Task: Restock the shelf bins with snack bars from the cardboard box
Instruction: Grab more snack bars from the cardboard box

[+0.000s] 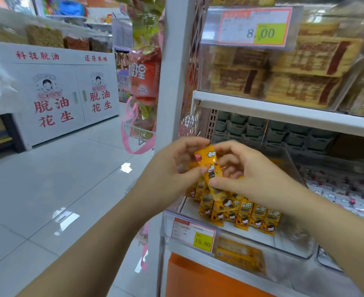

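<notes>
Left fingers and right fingers curl round a small bunch of yellow bars, thumbs pressed on the wrappers. The left hand and right hand hold it just above a clear bin on the shelf. A row of like bars lies inside, behind a price tag.

A: What sits on the upper shelf board?
B: A clear bin of brown packets. Below, at the shelf's left end, is a lower bin — yellow snack bars line its front.
</notes>
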Demonstrator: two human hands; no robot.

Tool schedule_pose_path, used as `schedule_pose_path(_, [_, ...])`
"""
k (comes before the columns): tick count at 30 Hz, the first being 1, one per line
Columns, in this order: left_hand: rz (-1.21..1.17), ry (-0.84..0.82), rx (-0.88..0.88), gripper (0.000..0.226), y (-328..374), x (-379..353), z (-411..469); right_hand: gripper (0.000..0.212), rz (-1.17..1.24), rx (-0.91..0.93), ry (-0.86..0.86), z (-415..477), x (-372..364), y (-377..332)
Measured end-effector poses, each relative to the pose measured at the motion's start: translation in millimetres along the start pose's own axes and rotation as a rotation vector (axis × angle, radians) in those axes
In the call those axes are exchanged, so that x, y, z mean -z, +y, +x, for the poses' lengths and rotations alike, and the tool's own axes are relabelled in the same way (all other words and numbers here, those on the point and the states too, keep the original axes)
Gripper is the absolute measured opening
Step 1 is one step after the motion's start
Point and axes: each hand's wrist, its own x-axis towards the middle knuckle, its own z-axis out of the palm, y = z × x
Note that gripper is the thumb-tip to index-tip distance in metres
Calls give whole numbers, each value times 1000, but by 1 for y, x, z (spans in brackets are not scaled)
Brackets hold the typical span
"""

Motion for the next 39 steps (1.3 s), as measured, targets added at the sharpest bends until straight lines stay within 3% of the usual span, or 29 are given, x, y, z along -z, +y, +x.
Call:
schedule_pose_path(2, [81, 20, 12, 34, 2, 11, -2, 54, -18, -3, 18, 7, -5, 5])
schedule_pose_path(8, [248, 37, 69, 13, -7, 34, -10, 37, -205, -41, 121, 46, -39, 37])
schedule_pose_path(12, [277, 74, 56, 18, -15, 36, -11, 46, -805, -119, 29, 60, -58, 59])
schedule_pose_path(14, [265, 79, 53, 20, -16, 36, -12, 47, -882, -125, 51, 59, -58, 60])
schedule_pose_path(17, [245, 83, 50, 23, -20, 36, -14, 50, -767, -46, 153, 50, -51, 54])
schedule_pose_path(19, [249, 99, 46, 24, -25, 35, -17, 38, -596, 1, 103, 38, -43, 48])
schedule_pose_path(22, [340, 126, 5, 28, -34, 30, -25, 21, -293, -177, -318, 17, -32, 42])
schedule_pose_path(24, [390, 97, -3, 30, -38, 25, -30, 17, -244, -363, -581, 6, -29, 49])
schedule_pose_path(26, [438, 63, -2, 30, -40, 21, -34, 24, -235, -506, -721, -2, -29, 58])
schedule_pose_path(29, [444, 68, -1, 30, -40, 20, -33, 32, -155, -608, -777, -4, -32, 64])
schedule_pose_path(32, [466, 65, -26, 28, -38, 20, -31, 29, -82, -583, -828, -4, -29, 62])
schedule_pose_path(35, [532, 42, -110, 21, -29, 20, -26, 28, -114, -489, -827, -4, -18, 55])
schedule_pose_path(39, [541, 38, -181, 17, -14, 13, -19, 6, -196, -269, -698, -9, -3, 41])
